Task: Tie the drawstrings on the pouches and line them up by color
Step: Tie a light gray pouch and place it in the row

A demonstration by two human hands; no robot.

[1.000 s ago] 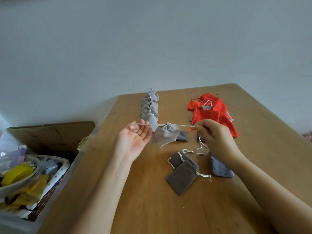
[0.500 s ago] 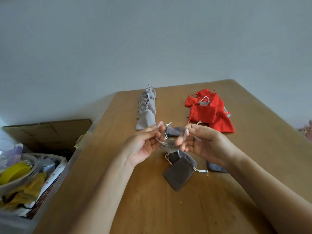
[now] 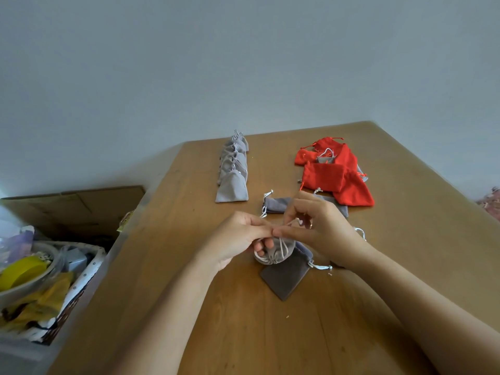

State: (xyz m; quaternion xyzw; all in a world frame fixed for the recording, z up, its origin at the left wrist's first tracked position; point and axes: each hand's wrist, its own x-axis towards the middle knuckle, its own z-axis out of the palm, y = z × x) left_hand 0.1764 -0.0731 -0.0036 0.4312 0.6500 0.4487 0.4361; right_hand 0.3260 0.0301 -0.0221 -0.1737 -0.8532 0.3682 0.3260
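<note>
- Light grey pouch [image 3: 274,253]: held just above the table [image 3: 243,334] at frame centre. Mouth gathered shut, body puckered and rounded.
- Drawstring [image 3: 282,247]: white cord, run up from the gathered mouth into the fingers.
- Left hand [image 3: 238,239]: fingers curled, cord pinched at the fingertips, lower fingers laid against the pouch.
- Right hand [image 3: 316,226]: fingers curled, cord pinched. The tips of both hands are met over the pouch. The cord crossing is covered by the fingers, so a knot possibly exists but cannot be confirmed.
- Dark grey pouch [image 3: 284,280]: laid flat, directly below the held pouch and partly overlapped by it, white cord trailing right.
- Mid-grey pouch [image 3: 276,204]: flat, untied, just above the hands, right end hidden by the right hand.
- Row of light grey pouches [image 3: 232,171]: tied, overlapped in a line running toward upper centre.
- Red pouches [image 3: 332,174]: loose heap, upper right, one small grey pouch [image 3: 326,159] lodged among them.
- Basket [image 3: 81,280]: lower left, off the table edge, filled with oddments including a yellow roll [image 3: 19,272].
- Cardboard box [image 3: 75,207]: left, above the basket.
</note>
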